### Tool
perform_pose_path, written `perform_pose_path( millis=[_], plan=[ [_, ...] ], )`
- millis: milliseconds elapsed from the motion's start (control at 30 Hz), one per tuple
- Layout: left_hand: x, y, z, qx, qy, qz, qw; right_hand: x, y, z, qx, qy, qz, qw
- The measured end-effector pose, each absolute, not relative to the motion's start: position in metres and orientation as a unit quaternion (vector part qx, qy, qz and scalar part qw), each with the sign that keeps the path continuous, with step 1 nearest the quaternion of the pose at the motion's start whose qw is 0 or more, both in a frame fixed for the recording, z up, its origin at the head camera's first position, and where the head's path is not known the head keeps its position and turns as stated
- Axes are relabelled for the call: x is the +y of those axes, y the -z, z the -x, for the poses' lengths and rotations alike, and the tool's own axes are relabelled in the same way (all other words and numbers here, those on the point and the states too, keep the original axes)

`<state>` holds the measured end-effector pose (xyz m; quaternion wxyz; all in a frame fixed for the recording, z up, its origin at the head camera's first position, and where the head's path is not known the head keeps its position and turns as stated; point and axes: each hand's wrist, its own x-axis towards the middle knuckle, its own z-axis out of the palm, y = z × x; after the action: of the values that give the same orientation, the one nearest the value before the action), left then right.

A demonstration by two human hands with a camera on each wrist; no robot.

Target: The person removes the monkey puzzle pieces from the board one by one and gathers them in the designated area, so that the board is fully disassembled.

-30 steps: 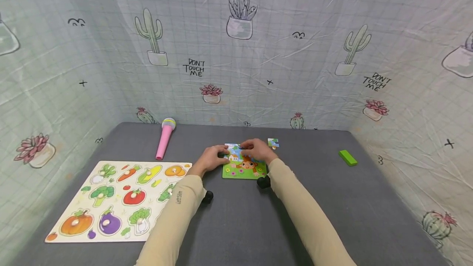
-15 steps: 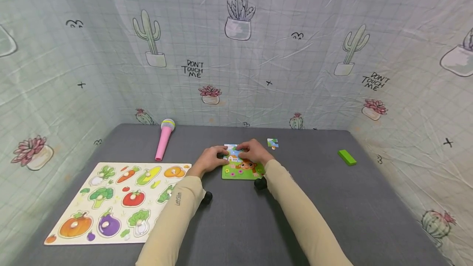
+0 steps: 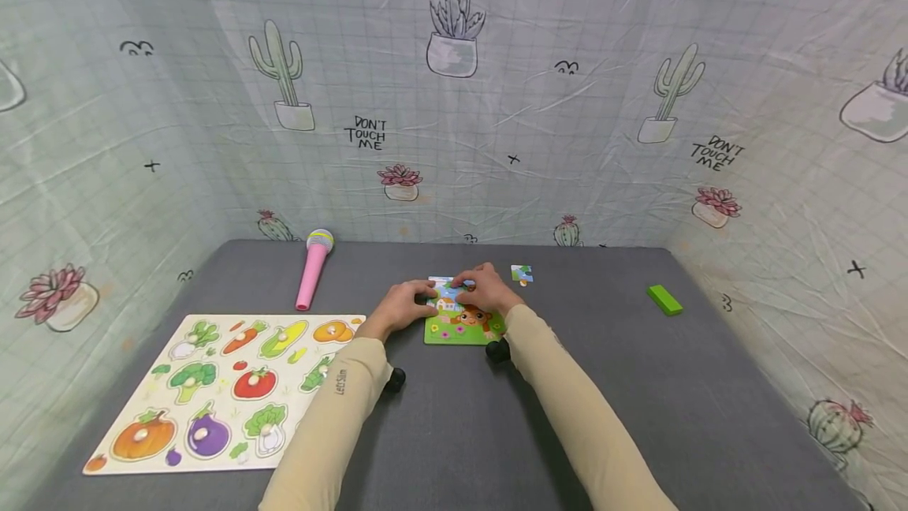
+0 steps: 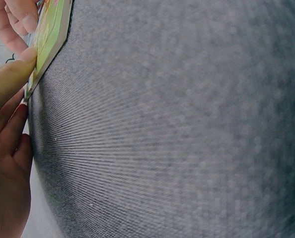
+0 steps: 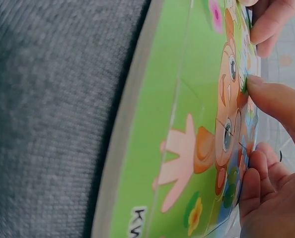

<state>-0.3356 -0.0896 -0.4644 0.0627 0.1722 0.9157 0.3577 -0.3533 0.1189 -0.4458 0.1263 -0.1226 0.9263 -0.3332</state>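
Observation:
A small jigsaw puzzle point(image 3: 454, 333) with a monkey on green ground lies flat between both hands. My left hand point(image 3: 400, 306) holds its left edge; in the left wrist view the thumb point(image 4: 26, 62) rests on the face, with the fingers at the board's side. My right hand point(image 3: 489, 288) is over the puzzle's upper part, thumb and forefinger pinching at a puzzle piece there, mostly hidden by the hand. In the right wrist view its thumb point(image 5: 271, 96) touches the picture and the other fingers point(image 5: 259, 183) curl beyond the edge. A loose puzzle piece point(image 3: 522, 274) lies behind the right hand.
A vegetable peg board point(image 3: 227, 353) lies on the left of the grey table point(image 3: 454, 432), partly under the left forearm. Behind it lies a pink toy microphone point(image 3: 312, 270). A green block point(image 3: 664, 300) lies at the right. A cactus-print curtain point(image 3: 454, 140) encloses the back and sides.
My right hand has shifted slightly left across the puzzle, then stays near the same spot. The left hand keeps its hold on the left edge. The head view has turned slightly.

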Motion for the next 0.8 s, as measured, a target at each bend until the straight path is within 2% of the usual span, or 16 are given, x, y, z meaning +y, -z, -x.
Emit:
perform_pose_path(
  millis=[467, 800],
  plan=[
    [-0.090, 0.466, 0.337, 0.916, -0.358, -0.168, 0.068, 0.117, 0.445, 0.354, 0.940, 0.298, 0.137, 0.097],
    [-0.089, 0.463, 0.337, 0.917, -0.356, -0.164, 0.071, 0.127, 0.445, 0.354, 0.923, 0.351, 0.143, 0.062]
  ],
)
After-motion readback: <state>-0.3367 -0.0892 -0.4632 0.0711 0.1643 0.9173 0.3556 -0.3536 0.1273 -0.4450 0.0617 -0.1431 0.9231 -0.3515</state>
